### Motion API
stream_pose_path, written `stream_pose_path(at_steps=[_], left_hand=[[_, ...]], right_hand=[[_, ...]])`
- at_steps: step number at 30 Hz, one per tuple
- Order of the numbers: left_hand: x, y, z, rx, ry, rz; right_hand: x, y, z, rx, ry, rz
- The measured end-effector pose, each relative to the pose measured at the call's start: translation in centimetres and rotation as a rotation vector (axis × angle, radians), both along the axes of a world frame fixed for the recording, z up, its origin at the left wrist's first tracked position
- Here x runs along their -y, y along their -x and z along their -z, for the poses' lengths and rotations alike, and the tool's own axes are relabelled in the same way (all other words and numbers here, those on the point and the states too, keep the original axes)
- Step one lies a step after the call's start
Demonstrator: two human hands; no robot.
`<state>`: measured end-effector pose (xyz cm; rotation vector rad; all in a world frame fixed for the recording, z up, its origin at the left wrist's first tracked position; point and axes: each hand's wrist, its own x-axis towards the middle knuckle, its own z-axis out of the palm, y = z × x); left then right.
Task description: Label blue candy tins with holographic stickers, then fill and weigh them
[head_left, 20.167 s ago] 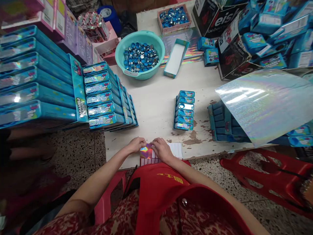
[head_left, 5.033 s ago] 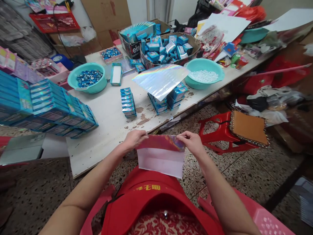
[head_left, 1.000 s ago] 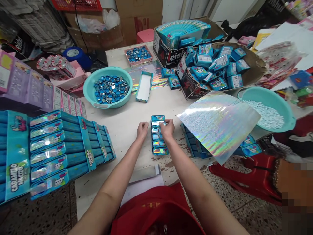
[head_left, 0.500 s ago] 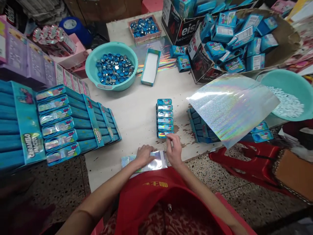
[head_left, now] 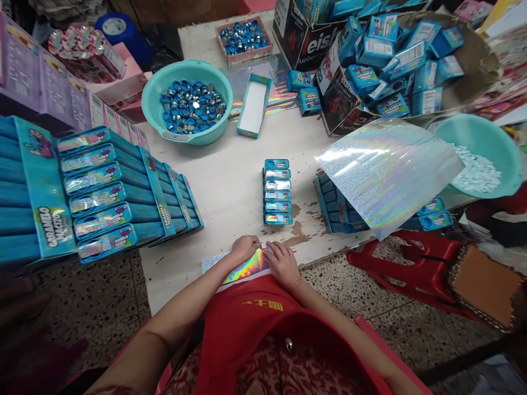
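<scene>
Near the table's front edge lies a shiny holographic sheet (head_left: 252, 267), partly under my hands and against the red apron. My left hand (head_left: 246, 248) is closed, its fingertips pinching the sheet's upper right corner. From the other side my right hand (head_left: 284, 263) bends its fingers onto the same corner, its thumb hidden. A small whitish bit (head_left: 264, 246) shows between the fingertips; I cannot make out whether it is a separate piece. Just beyond my hands stands a row of blue caramel boxes (head_left: 278, 196), several with shiny strips on top.
Stacked blue boxes (head_left: 144, 192) line the left side. A turquoise basin (head_left: 154, 109) of blue-and-silver caps and an open tray (head_left: 246, 131) stand behind. At right are a carton (head_left: 335, 109) of blue packs, a loose holographic sheet (head_left: 382, 170), a basin of white pieces (head_left: 513, 159) and a red stool (head_left: 395, 274).
My right hand has drawn back from the nearest box in the row to the sheet. My left hand has risen slightly to the sheet's corner, so the fingertips of both hands now meet.
</scene>
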<state>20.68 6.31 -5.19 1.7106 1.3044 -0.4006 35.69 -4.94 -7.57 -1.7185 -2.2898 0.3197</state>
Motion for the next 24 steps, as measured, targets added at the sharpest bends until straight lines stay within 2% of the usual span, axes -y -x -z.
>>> stream_pose_path(at_steps=[3,6,8,10,11,13,16,18,20,24], left_hand=[[0.1,-0.1,0.2,0.003,-0.003,-0.024],[0.3,-0.1,0.3,0.001,-0.024,-0.048],[0.4,0.0,0.1,0.013,-0.041,-0.061],[0.4,0.1,-0.6,0.045,-0.081,-0.077],[0.4,0.1,-1.1,0.11,-0.107,-0.117],[0.2,0.0,-2.3,0.368,-0.097,-0.247],[-0.5,-0.3,-3.9,0.753,0.099,-0.395],[-1.5,-0.5,-4.7,0.779,0.207,-0.409],[-3.0,-0.6,-5.1,0.747,0.221,-0.438],[-7.3,-0.3,-5.9,0.701,0.086,-0.522]], right_hand=[[-0.3,-0.3,-0.8,-0.053,0.015,-0.013],[-1.1,-0.5,-2.9,-0.119,0.089,0.005],[-1.9,-0.8,-4.9,-0.26,0.171,0.083],[-2.8,-1.2,-6.9,-0.49,0.264,0.223],[-3.3,-1.4,-7.8,-0.609,0.308,0.3],[-4.6,-1.8,-9.1,-0.809,0.372,0.433],[-6.9,-2.0,-10.0,-0.995,0.395,0.566],[-8.6,-2.0,-10.2,-1.064,0.362,0.637],[-10.4,-2.1,-10.4,-1.103,0.324,0.684],[-13.9,-2.5,-10.9,-1.195,0.271,0.722]])
